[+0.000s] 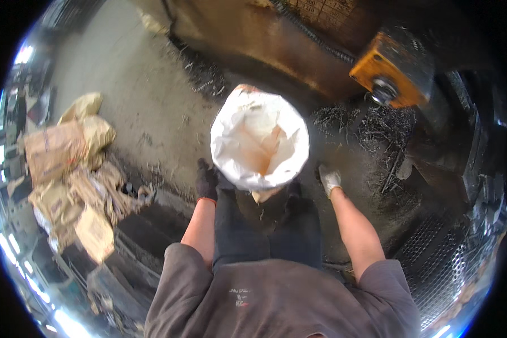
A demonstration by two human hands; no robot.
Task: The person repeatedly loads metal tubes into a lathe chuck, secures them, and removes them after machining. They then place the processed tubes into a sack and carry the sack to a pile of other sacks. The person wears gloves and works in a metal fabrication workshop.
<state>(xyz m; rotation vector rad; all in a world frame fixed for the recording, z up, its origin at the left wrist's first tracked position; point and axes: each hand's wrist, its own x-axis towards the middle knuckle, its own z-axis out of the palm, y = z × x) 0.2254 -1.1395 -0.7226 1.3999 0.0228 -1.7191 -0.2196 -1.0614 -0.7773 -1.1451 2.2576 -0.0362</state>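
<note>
A white sack stands in front of my legs with its mouth wide and its rim rolled outward. Orange-brown colour shows down inside it; what that is I cannot make out. My left hand, in a dark glove with an orange cuff, is close beside the sack's lower left side, fingers pointing forward and slightly apart, nothing visible in them. To the right of the sack and apart from it, my right hand wears a pale, soiled glove. Its fingers look stretched out and it holds nothing that I can see.
Crumpled brown paper sacks are piled at the left. Dark metal shavings litter the floor at the right, below an orange box with a round knob. A perforated metal plate lies at the lower right. A rusty machine panel rises ahead.
</note>
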